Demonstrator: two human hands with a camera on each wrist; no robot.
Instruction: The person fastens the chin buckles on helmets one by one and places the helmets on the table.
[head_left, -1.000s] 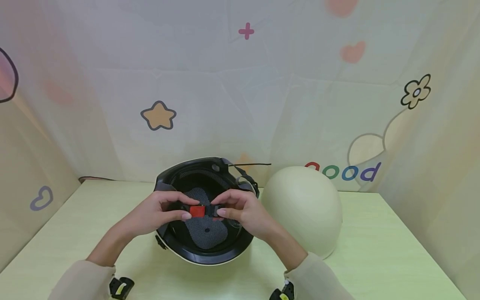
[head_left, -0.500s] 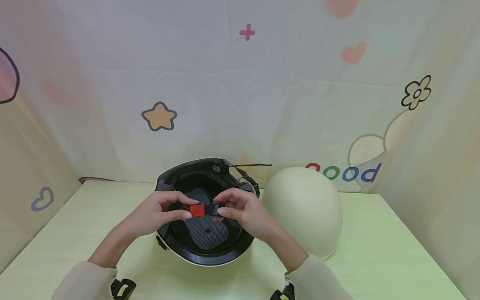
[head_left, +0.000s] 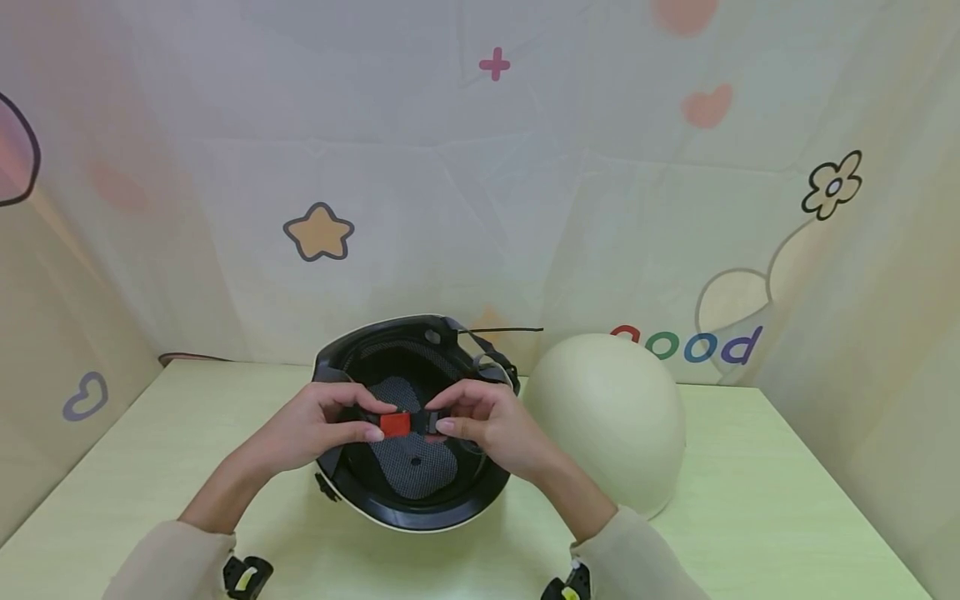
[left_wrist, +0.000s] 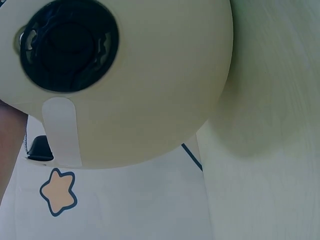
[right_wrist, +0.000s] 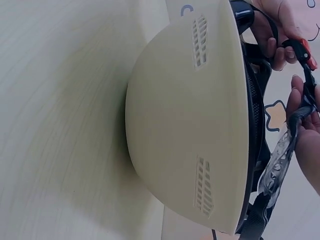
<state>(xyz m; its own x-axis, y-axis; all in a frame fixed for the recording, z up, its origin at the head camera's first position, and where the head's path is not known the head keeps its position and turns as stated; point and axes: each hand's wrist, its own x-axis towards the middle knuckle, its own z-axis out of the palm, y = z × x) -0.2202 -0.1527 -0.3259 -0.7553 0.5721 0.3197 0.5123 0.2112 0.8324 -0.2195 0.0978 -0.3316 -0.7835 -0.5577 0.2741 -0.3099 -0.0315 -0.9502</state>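
A cream helmet [right_wrist: 185, 115] lies upturned on the table, its black padded lining [head_left: 415, 475] facing up. Over the opening, my left hand [head_left: 307, 427] pinches the red chin-strap buckle [head_left: 395, 424] between thumb and fingers. Just to the right, my right hand [head_left: 487, 423] pinches the black strap end piece [head_left: 430, 422], which lines up with the red part and appears joined to it. In the right wrist view, the black strap [right_wrist: 280, 165] runs up from the helmet's rim to the hands, partly wrapped in clear plastic. The left wrist view shows a round black disc [left_wrist: 70, 45] on the shell.
A second cream helmet-like dome [head_left: 607, 421] stands close to the right on the pale table [head_left: 750, 500]. A patterned cloth [head_left: 405, 200] hangs behind and at both sides. A thin black strip [head_left: 510, 330] sticks out behind the helmet.
Almost nothing differs. Both hands keep their hold on the buckle and strap piece, with only a very slight shift of the helmet and fingers.
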